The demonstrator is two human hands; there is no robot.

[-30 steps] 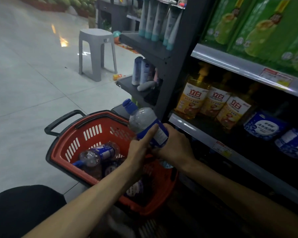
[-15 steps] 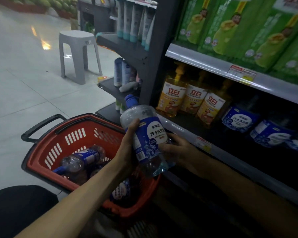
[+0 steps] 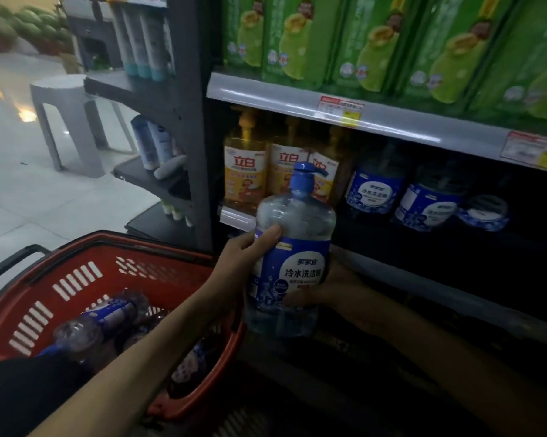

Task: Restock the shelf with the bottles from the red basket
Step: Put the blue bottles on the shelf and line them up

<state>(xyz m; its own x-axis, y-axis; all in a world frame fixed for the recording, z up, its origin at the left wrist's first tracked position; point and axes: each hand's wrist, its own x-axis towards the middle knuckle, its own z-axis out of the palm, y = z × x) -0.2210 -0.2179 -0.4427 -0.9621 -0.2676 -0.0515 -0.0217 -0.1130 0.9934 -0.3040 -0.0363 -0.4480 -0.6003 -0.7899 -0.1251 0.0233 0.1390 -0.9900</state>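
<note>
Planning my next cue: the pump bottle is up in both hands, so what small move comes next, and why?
Probably carry the pump bottle rightward toward the matching blue-labelled bottles on the shelf: it is upright, held by the left hand and right hand, in front of the yellow bottles.

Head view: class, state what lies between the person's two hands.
The blue-labelled pump bottle, upright: left hand grips its left side, right hand its lower right. The head view shows it.

Basket (image 3: 76, 279) left of shelf (image 3: 392, 127), bottles (image 3: 102, 320) inside it, held bottle (image 3: 292, 266) before shelf
</note>
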